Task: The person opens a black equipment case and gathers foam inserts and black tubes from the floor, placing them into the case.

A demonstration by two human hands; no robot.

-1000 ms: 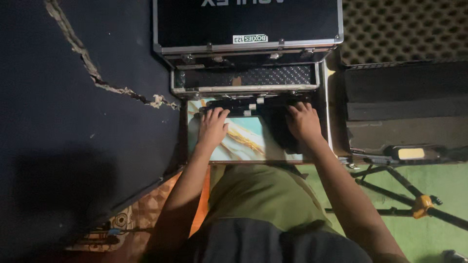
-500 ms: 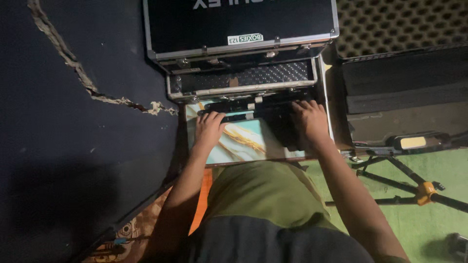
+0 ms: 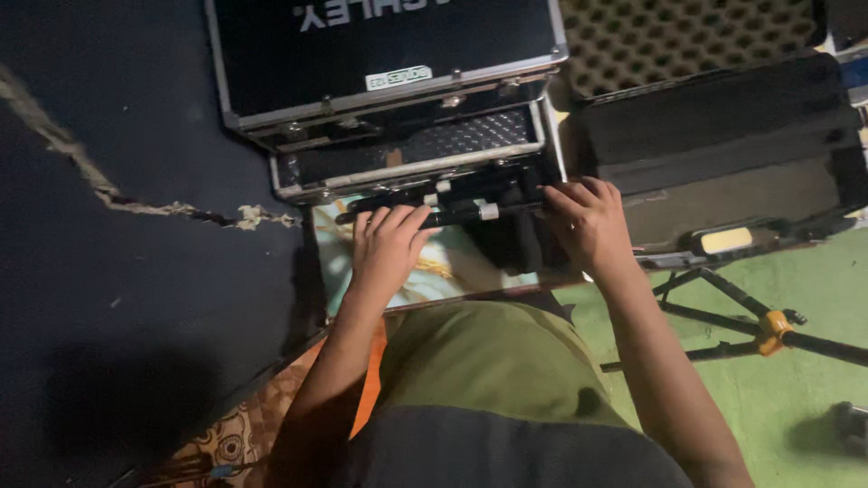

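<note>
The left hand [image 3: 387, 248] lies with fingers spread and bent over the left part of a long black rod with pale bands [image 3: 452, 210]; its fingertips rest on the rod, and whether they close around it cannot be told. The right hand [image 3: 588, 224] sits at about three o'clock from the left one, its fingers curled onto the rod's right end, gripping it there. The rod runs nearly level between the two hands, just below the front edge of an open metal-edged case [image 3: 407, 149] at twelve o'clock. Under the left hand lies a flat board with a pale blue and yellow pattern [image 3: 434, 276]. At three o'clock of the right hand stands a black case with a foam lining [image 3: 723, 136]. At five o'clock, a black tripod with an orange joint [image 3: 768, 325] lies on the green floor [image 3: 796, 407].
</note>
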